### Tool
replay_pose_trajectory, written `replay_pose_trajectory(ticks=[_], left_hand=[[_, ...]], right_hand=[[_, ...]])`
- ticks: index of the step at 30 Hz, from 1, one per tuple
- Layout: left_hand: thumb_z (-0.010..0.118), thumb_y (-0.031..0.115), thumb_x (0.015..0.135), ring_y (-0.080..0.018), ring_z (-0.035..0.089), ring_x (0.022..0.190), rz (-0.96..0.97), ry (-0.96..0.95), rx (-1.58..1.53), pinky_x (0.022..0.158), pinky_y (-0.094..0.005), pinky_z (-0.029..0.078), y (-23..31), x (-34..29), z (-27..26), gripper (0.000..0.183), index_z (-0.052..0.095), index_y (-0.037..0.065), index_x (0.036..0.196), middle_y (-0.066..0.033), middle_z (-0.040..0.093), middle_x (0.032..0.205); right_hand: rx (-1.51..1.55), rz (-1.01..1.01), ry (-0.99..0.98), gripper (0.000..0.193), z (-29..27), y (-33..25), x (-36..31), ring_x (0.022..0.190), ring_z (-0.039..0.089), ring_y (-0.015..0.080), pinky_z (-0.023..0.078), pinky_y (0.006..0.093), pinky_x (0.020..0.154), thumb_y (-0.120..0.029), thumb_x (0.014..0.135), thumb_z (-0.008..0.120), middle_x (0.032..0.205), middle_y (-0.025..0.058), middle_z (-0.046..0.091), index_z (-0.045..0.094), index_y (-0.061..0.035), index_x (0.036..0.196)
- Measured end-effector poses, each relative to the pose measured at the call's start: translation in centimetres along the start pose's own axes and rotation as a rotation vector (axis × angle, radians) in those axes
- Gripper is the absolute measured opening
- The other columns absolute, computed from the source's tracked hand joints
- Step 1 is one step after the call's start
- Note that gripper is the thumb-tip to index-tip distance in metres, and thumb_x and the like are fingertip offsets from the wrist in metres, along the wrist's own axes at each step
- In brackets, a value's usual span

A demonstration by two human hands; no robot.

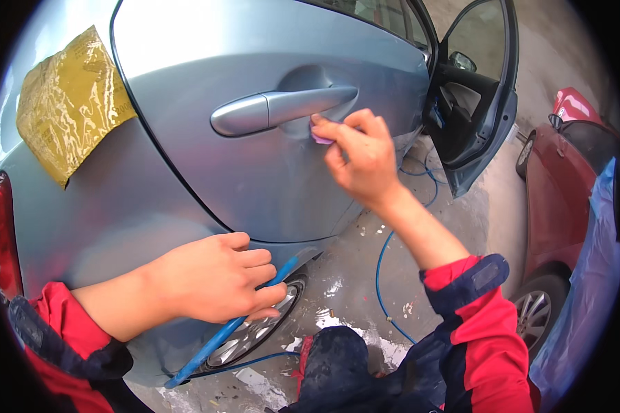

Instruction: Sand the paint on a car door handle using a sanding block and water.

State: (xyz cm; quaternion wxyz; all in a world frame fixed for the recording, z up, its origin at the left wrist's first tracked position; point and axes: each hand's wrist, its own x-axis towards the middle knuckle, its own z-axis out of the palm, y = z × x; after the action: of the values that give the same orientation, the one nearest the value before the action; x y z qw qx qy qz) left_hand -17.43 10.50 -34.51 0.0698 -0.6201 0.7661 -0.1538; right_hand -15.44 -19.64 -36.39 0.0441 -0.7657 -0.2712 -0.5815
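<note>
My right hand pinches a small purple piece, its material unclear, against the silver-blue car door. It is just below the door handle, beside the handle's recess. My left hand lies over the lower rear panel above the wheel, its fingers apart and loosely bent. Under those fingers a thick blue strip runs along the wheel arch. Stuck over the panel at upper left is a crinkled, shiny yellow sheet.
The front door stands open at upper right. A thin blue hose winds over the stained grey floor. Below my left hand is a wheel. A dark red car, partly covered by blue plastic sheeting, stands at right.
</note>
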Motion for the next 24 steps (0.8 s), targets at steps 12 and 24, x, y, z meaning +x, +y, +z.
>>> replay_pose_trajectory(ticks=[12, 24], left_hand=[[0.082, 0.028, 0.082, -0.0183, 0.060, 0.080, -0.303, 0.282, 0.231, 0.068, -0.0349, 0.043, 0.4, 0.2, -1.2, 0.027, 0.069, 0.014, 0.101, 0.0010, 0.058, 0.085], [0.081, 0.025, 0.083, -0.0174, 0.059, 0.080, -0.281, 0.161, 0.215, 0.069, -0.0345, 0.043, 0.7, 0.2, -1.4, 0.023, 0.070, 0.014, 0.100, 0.0013, 0.055, 0.082]], right_hand=[[0.188, 0.049, 0.067, 0.041, 0.9, -2.5, 0.8, 0.084, 0.063, 0.0215, 0.050, 0.0356, 0.076, 0.005, 0.072, 0.070, 0.112, -0.0003, 0.081, 0.080, -0.0096, 0.109], [0.095, 0.101, 0.014, 0.039, -0.2, 0.2, -0.4, 0.081, 0.059, 0.0193, 0.048, 0.0332, 0.078, 0.005, 0.071, 0.069, 0.117, -0.0024, 0.082, 0.080, -0.0112, 0.105]])
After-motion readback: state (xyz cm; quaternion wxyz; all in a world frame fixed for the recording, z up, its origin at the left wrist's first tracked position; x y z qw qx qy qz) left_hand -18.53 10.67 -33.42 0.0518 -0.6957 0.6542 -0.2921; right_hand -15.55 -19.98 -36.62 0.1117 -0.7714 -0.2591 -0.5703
